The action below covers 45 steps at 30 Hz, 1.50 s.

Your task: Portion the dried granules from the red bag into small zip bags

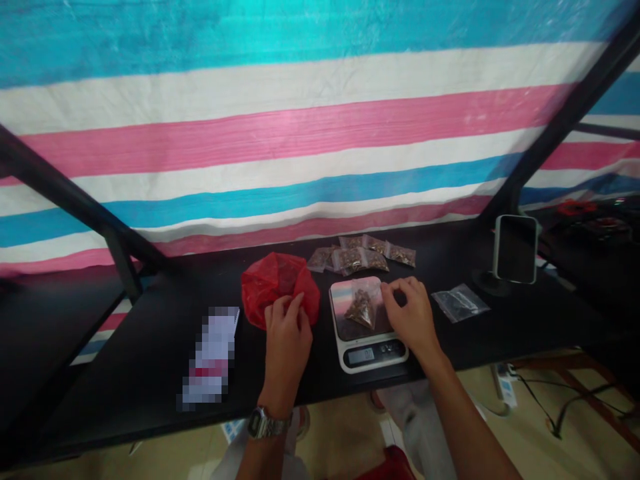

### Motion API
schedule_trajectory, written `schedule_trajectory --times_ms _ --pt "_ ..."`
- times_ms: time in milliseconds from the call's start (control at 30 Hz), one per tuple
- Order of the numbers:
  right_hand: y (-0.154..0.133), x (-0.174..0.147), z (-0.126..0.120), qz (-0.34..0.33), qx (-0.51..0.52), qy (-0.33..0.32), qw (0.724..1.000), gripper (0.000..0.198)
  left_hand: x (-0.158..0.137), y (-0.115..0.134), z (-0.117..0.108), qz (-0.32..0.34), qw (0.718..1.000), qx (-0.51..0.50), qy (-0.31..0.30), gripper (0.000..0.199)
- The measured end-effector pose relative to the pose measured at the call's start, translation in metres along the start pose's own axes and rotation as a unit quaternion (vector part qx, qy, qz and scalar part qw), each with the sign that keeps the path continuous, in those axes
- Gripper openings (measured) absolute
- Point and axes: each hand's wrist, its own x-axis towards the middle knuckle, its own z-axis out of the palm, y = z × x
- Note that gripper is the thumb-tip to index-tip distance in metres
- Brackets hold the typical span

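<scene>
A red plastic bag (260,288) stands bunched on the black table, its top loosely open. My left hand (289,333) is at the bag's near side, fingers bent over its rim; the fingertips are partly hidden. To the right lies a white kitchen scale (345,362) with a lit display. Over its plate is a small clear plastic bag (363,307) with brown dried pieces gathered in its lower part. My right hand (411,317) pinches the upper right edge of this small bag between thumb and fingers. Whether the bag touches the plate I cannot tell.
Several filled small bags (350,259) lie in a group behind the scale. Flat clear bags (460,302) lie right of my right hand. A phone-like device (516,250) stands on a round base farther right. A blurred-out packet (213,353) lies at left.
</scene>
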Motion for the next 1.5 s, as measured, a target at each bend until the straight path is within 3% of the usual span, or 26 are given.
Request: schedule_trajectory --times_ms 100,200,333,533,667,867,1100,1333,1500 --pt "0.008 0.004 -0.003 0.040 0.026 0.068 0.997 0.034 0.001 0.001 0.003 -0.009 1.000 0.017 0.008 0.033" --pt "0.016 0.006 -0.007 0.104 0.065 0.111 0.986 0.035 0.004 0.007 0.000 -0.001 0.998 0.020 0.057 0.033" --pt "0.020 0.008 -0.010 0.163 0.109 0.121 0.973 0.039 0.008 0.018 -0.006 0.018 0.990 0.013 0.138 0.029" --pt "0.015 0.006 -0.006 0.201 0.154 0.098 0.962 0.045 0.007 0.025 -0.007 0.059 0.986 -0.005 0.155 0.027" --pt "0.015 0.004 -0.002 0.182 0.149 0.083 0.968 0.041 0.008 0.028 -0.006 0.067 0.984 -0.013 0.165 0.026" --pt "0.013 0.005 0.001 0.118 0.046 0.032 0.991 0.036 0.008 0.028 -0.007 0.072 0.983 -0.023 0.170 0.025" --pt "0.004 0.002 0.007 0.090 -0.004 0.006 0.996 0.036 0.007 0.023 -0.010 0.072 0.982 -0.023 0.176 0.025" --pt "0.006 0.002 0.016 0.104 0.024 0.006 0.994 0.032 0.003 0.029 -0.013 0.073 0.981 -0.057 0.172 0.025" --pt "-0.002 0.007 0.011 0.102 0.121 -0.007 0.987 0.030 0.000 0.045 -0.015 0.086 0.981 -0.089 0.150 0.021"
